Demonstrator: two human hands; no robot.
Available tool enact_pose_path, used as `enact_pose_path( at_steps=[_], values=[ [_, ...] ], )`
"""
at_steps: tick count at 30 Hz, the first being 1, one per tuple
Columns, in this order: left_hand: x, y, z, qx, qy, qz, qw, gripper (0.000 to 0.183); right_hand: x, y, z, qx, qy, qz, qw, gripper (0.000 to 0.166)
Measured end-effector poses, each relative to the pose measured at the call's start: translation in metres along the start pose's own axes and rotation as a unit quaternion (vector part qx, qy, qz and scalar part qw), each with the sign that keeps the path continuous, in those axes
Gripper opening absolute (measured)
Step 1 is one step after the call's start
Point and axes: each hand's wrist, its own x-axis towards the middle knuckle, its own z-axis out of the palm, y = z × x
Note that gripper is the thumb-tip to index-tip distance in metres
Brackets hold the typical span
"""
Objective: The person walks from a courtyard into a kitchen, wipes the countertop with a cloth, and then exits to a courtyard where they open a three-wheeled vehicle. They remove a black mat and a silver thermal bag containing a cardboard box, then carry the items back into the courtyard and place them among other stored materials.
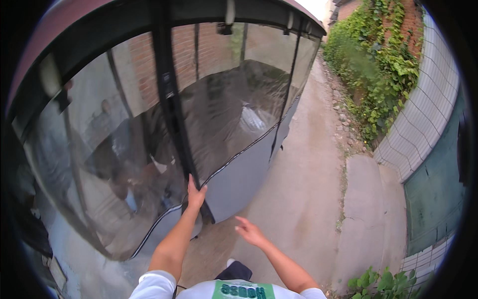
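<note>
A canopy enclosure with clear plastic side panels (224,101) and grey fabric lower panels (239,179) stands before me. My left hand (196,192) is at the lower part of the black vertical strip (173,101) between two clear panels, its fingers against the strip's edge; whether they grip it cannot be told. My right hand (249,231) is in the air to the right of the strip's lower end, fingers apart, holding nothing. White-edged black piping (239,151) runs where the clear plastic meets the grey fabric.
A concrete lane (298,179) runs along the right of the enclosure. Beyond it are loose stones (341,116), green climbing plants (373,74), a corrugated light panel (418,112) and a green metal gate (433,187). Leafy plants (384,284) grow at the bottom right. My shoe tip (230,262) is below.
</note>
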Motion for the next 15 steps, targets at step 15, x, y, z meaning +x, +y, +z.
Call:
enact_pose_path(
  at_steps=[15],
  values=[
    [0.007, -0.079, 0.086, -0.006, 0.266, -0.393, 0.880, 0.068, 0.119, 0.189, -0.155, 0.224, 0.114, 0.255, 0.934, 0.036]
  ],
)
